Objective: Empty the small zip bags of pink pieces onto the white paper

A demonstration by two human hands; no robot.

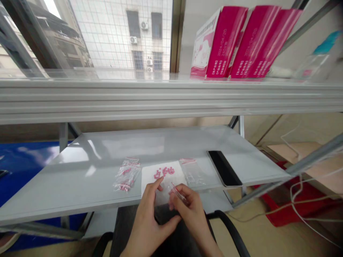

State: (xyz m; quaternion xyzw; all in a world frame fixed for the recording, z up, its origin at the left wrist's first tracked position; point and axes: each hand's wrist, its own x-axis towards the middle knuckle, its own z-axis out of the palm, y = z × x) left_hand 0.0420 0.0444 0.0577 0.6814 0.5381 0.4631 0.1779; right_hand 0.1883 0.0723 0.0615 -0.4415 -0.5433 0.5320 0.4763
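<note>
The right hand (189,214) pinches a small clear tube (178,193) between its fingers; the left hand (146,221), fingers loosely spread, holds nothing, just below pink beads (164,172) on white paper (150,180).

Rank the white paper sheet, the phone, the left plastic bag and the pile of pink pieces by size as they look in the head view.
1. White paper sheet, largest.
2. Phone and left plastic bag: they look too alike to rank.
3. Pile of pink pieces, smallest.

A slim clear plastic tube (177,192), tilted — pink beads (164,172) clustered just beyond
</note>
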